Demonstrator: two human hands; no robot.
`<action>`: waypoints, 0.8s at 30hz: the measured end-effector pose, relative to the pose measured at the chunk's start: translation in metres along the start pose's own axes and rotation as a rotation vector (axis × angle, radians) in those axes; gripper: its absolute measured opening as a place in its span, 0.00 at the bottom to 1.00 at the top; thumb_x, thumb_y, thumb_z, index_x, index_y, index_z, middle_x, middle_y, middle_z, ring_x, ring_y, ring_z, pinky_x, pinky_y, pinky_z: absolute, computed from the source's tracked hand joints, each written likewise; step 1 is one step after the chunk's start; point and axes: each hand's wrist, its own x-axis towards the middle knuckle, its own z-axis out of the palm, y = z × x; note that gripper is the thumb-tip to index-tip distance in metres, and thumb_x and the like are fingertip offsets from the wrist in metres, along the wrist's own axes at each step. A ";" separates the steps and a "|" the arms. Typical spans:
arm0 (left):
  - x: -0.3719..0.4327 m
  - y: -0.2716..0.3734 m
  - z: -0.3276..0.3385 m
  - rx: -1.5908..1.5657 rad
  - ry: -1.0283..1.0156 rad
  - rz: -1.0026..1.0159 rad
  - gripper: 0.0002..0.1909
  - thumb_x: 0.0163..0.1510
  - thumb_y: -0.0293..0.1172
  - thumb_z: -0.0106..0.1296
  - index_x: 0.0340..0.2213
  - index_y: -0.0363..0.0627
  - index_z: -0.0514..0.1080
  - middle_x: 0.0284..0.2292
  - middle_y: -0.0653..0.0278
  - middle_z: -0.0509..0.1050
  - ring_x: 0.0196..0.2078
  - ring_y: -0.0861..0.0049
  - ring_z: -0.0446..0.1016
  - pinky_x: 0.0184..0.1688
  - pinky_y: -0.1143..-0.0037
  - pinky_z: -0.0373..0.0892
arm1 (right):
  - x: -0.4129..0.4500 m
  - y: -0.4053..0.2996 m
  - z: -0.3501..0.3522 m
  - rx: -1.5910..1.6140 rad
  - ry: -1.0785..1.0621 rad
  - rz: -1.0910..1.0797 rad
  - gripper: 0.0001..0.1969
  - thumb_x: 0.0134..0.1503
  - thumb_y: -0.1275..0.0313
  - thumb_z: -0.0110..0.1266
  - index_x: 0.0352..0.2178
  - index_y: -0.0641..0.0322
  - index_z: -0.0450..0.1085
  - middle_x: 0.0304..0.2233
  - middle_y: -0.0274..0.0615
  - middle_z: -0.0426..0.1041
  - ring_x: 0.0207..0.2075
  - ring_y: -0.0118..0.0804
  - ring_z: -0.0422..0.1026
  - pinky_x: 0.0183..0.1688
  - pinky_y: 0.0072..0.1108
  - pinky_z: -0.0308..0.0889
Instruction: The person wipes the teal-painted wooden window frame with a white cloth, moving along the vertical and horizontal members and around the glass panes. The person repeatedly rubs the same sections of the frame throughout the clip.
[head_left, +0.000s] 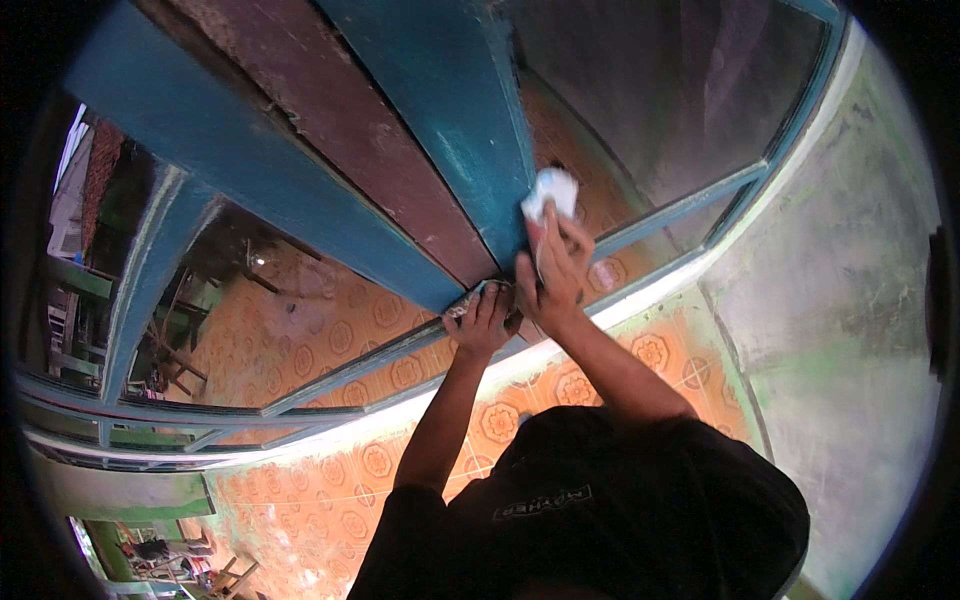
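Observation:
A blue-painted frame (450, 127) with a brown middle strip (360, 127) rises before me, with glass panes on both sides. My right hand (556, 262) holds a crumpled white cloth or paper (553, 196) against the right edge of the blue frame, beside the pane; something reddish shows between it and the fingers. My left hand (484, 315) lies at the foot of the brown strip, fingers over a greyish, worn item (461, 301) that is mostly hidden. Whether that item is loose or part of the frame, I cannot tell.
Blue crossbars (675, 210) and a white ledge (645, 289) run below the panes. A grey-green wall (840, 322) stands at the right. Orange patterned floor tiles (499, 420) lie underneath. At the lower left are a wooden stool (232, 577) and other clutter.

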 end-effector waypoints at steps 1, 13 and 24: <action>-0.001 0.000 0.000 0.015 -0.004 -0.004 0.30 0.55 0.62 0.38 0.49 0.58 0.72 0.59 0.68 0.64 0.63 0.65 0.56 0.61 0.43 0.36 | 0.006 0.000 0.002 0.022 -0.025 0.049 0.26 0.52 0.71 0.54 0.53 0.70 0.65 0.55 0.58 0.67 0.49 0.49 0.67 0.53 0.32 0.55; -0.002 0.003 0.004 -0.073 0.070 -0.065 0.27 0.56 0.59 0.39 0.51 0.64 0.72 0.59 0.74 0.64 0.65 0.74 0.55 0.64 0.45 0.33 | -0.027 0.009 -0.010 0.068 -0.041 0.130 0.28 0.42 0.77 0.61 0.49 0.60 0.71 0.50 0.49 0.70 0.42 0.44 0.68 0.41 0.29 0.62; 0.000 0.004 0.002 -0.055 0.047 -0.071 0.28 0.58 0.60 0.35 0.52 0.64 0.70 0.59 0.75 0.63 0.65 0.74 0.53 0.63 0.45 0.33 | -0.017 -0.003 -0.011 0.119 0.044 0.113 0.22 0.51 0.74 0.56 0.50 0.68 0.69 0.49 0.54 0.63 0.49 0.50 0.62 0.49 0.34 0.60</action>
